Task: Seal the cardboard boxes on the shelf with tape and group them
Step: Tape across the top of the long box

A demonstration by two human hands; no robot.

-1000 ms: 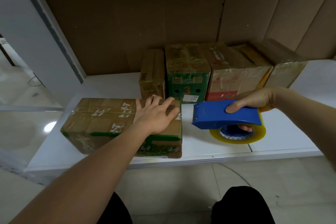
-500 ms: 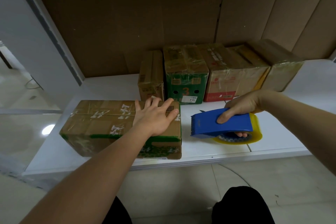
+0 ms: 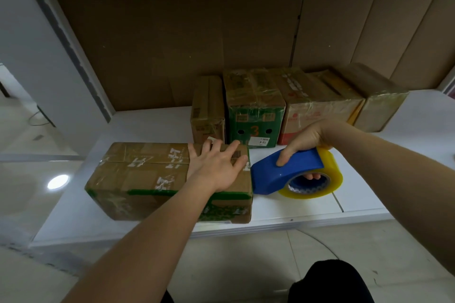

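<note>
A long cardboard box (image 3: 147, 174) with green print along its lower edge and clear tape across its top lies lengthwise near the front edge of the white shelf (image 3: 152, 128), toward the left. The left hand (image 3: 216, 167) rests flat on the right end of the box's top, fingers straight and slightly spread, pointing toward the far right corner; it grips nothing, only presses down on the lid. Just beside the box's right end, the right hand (image 3: 305, 140) holds a blue tape dispenser (image 3: 283, 170), with the thumb laid over the blue housing and the other fingers curled through the core of the roll. The roll of clear yellowish tape (image 3: 327, 179) sits in the dispenser on its right side and rests low on the shelf surface. The dispenser's front edge is right up against the upper right corner of the box; whether tape already touches the cardboard cannot be told. Farther back on the shelf, against the brown cardboard backing (image 3: 172, 44), stands a row of taped boxes side by side: a narrow brown box (image 3: 208, 106) at the left, a green box with an orange 3 on its front (image 3: 256, 115) next to it, then a box with red print (image 3: 312, 110), and a plain brown box (image 3: 379, 103) at the right end. The row stands apart from the long box, behind it and to the right. Below the shelf edge lie pale floor tiles (image 3: 246, 265) and a dark-clad knee (image 3: 330, 280).
</note>
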